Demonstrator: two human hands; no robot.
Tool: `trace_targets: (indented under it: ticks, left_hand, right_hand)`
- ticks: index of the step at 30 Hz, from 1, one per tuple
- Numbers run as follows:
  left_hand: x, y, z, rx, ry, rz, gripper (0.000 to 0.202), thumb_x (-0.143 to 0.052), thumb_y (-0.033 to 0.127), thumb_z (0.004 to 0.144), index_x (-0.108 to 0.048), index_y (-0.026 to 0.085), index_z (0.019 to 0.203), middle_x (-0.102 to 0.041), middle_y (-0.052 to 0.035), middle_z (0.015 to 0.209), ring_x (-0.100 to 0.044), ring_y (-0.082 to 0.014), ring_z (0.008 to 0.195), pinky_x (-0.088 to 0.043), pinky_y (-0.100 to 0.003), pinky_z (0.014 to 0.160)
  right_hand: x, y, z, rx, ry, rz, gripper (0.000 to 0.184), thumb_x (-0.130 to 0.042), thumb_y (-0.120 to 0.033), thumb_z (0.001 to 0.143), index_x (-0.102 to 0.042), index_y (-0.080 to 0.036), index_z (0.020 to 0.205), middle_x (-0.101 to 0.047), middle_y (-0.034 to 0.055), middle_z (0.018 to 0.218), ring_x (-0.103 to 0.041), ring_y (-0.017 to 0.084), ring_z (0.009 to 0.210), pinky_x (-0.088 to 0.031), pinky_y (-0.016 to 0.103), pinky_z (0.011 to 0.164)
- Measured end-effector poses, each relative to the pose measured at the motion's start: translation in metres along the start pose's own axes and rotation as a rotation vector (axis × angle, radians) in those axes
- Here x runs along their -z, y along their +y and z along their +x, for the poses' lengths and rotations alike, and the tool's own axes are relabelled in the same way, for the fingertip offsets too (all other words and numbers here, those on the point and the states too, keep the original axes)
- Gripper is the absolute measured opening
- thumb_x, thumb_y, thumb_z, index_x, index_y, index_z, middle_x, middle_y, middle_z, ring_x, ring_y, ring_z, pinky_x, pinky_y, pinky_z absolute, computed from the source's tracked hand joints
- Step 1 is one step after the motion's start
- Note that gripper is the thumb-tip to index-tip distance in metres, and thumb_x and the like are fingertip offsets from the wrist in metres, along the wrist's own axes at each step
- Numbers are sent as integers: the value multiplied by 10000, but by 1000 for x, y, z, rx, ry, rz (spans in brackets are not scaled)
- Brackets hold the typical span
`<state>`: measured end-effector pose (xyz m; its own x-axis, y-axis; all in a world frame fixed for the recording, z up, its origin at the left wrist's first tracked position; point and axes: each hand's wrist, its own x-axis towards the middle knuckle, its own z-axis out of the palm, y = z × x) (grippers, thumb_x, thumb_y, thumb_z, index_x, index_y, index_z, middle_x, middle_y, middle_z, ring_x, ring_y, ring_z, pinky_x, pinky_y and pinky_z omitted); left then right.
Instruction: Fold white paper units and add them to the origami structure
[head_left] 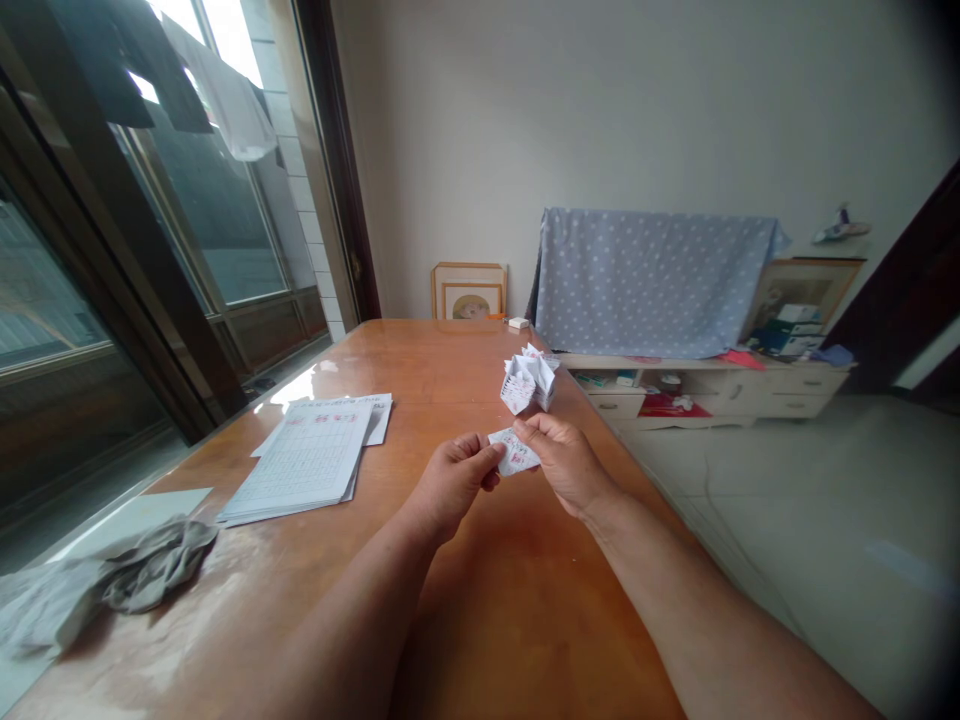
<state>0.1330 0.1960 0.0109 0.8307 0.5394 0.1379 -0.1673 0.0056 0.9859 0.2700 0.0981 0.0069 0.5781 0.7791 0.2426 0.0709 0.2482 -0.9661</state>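
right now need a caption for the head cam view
Left hand and right hand hold a paper slip over a wooden table, near folded paper and ruled sheets

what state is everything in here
left hand: pinching folded paper slip
right hand: pinching the same slip
folded paper slip: held above the table
folded paper model: standing on the table, points up
gridded paper sheets: stacked flat, edges uneven
grey cloth: crumpled on the table
blue polka-dot cloth: draped over furniture
framed picture: leaning against the wall
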Motion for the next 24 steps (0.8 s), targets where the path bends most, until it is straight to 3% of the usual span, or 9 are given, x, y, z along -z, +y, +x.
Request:
trace_targets:
  ticks: [5,9,12,14,16,19,21,24]
  left_hand:
    - [4,-2,3,9,69,-16,356,-723,429,808,-536,179,639,-538,22,559,-436,-100,531,-328,-243,554]
    - [7,-1,2,30,88,-25,348,-699,420,829,-520,179,653,-535,25,558,-443,-99,538,-349,-237,563]
    - [6,0,2,12,98,31,251,-631,400,878,-601,164,797,-599,-3,671,-520,-120,616,-414,-251,623]
    - [5,-1,2,-63,173,165,189,-602,312,884,-641,168,1000,-661,-36,841,-573,-138,699,-447,-266,668]
    - [5,-3,3,-194,219,354,327,-588,210,857,-627,202,1181,-678,-65,1041,-600,-150,762,-457,-273,681]
    - [7,-6,5,-416,114,603,379,-565,140,846,-668,253,1192,-651,-75,1231,-628,-182,910,-465,-290,756]
    - [10,-8,6,-486,66,700,286,-551,146,873,-716,250,1082,-689,-60,1158,-627,-201,971,-452,-307,833]
    - [14,-8,7,-395,95,728,176,-548,241,924,-720,217,951,-710,-35,876,-618,-195,835,-434,-302,777]
  right_hand:
    - [-3,-2,-3,-69,-39,-10,404,-629,-575,882,-657,-175,832,-631,16,714,-522,125,624,-381,251,563]
    - [0,1,-3,-159,-57,-88,397,-629,-550,884,-677,-159,834,-611,17,648,-507,109,575,-377,238,543]
    - [4,3,0,-186,-16,-45,336,-654,-488,868,-672,-155,823,-579,7,608,-469,93,534,-323,218,484]
    - [7,2,2,-224,33,20,295,-681,-449,841,-662,-156,814,-554,-3,587,-443,87,511,-279,208,447]
    - [8,2,4,-281,71,84,269,-704,-423,813,-654,-159,810,-526,-17,560,-415,81,485,-247,203,424]
    - [9,1,4,-365,44,135,243,-719,-399,795,-654,-166,817,-497,-35,525,-378,73,449,-222,202,409]
    - [9,3,3,-398,-11,100,255,-698,-416,815,-650,-167,793,-506,-29,519,-380,76,435,-217,209,405]
    - [8,7,3,-356,-3,-85,415,-600,-536,887,-633,-161,713,-554,11,528,-422,93,440,-263,230,418]
